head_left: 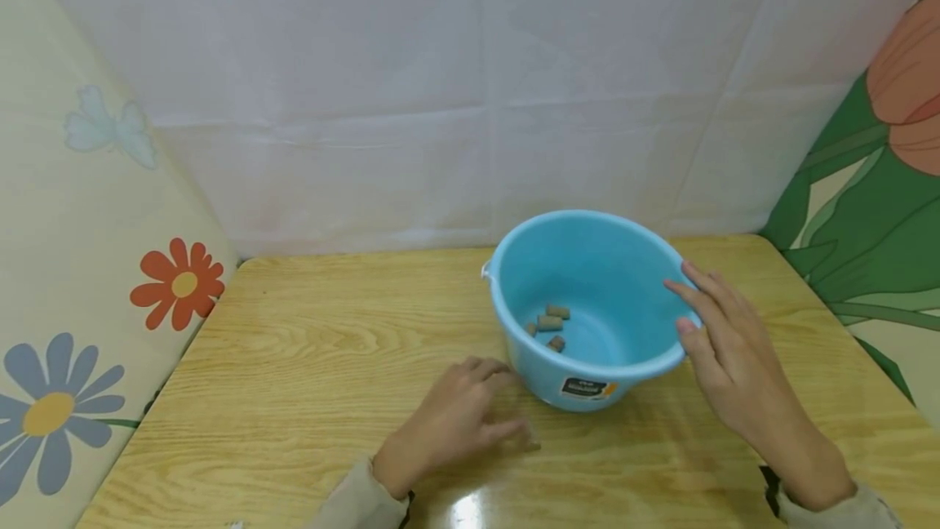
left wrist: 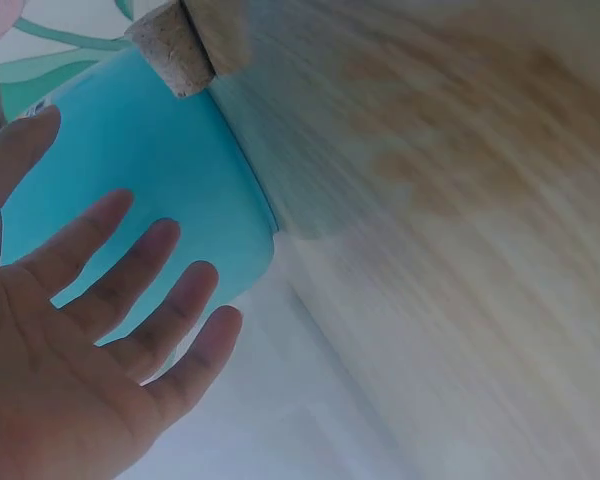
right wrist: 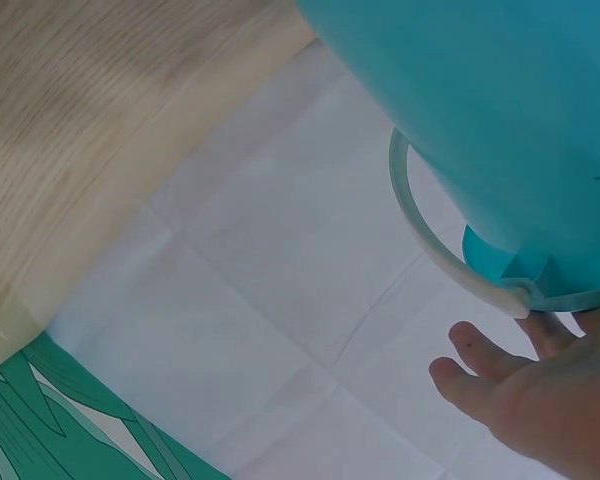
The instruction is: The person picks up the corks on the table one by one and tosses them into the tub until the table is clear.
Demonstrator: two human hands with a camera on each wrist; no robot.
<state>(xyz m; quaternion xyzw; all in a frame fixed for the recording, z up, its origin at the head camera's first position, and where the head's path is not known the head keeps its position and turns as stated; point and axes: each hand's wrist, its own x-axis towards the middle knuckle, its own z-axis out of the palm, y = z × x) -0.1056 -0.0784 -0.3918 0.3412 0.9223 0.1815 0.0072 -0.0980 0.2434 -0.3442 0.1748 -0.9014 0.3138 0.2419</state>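
Observation:
A light blue bucket (head_left: 587, 292) stands on the table, with several small brown corks (head_left: 549, 322) lying in its bottom. My right hand (head_left: 738, 357) rests on the bucket's right rim, thumb and some fingers reaching over it; two other fingers stick out loosely in the right wrist view. At the bucket's front left is my left hand (head_left: 463, 415), empty, its fingers spread in the left wrist view. A loose cork (left wrist: 170, 48) sits on the table by the bucket, apart from the fingers in that view; the left hand mostly covers it in the head view.
The wood-grain table (head_left: 316, 366) ends at a white cloth backdrop (head_left: 330, 104). Flower-printed panels flank it on the left (head_left: 66, 268) and right (head_left: 866, 227). A pale bail handle (right wrist: 420, 225) hangs at the bucket's side.

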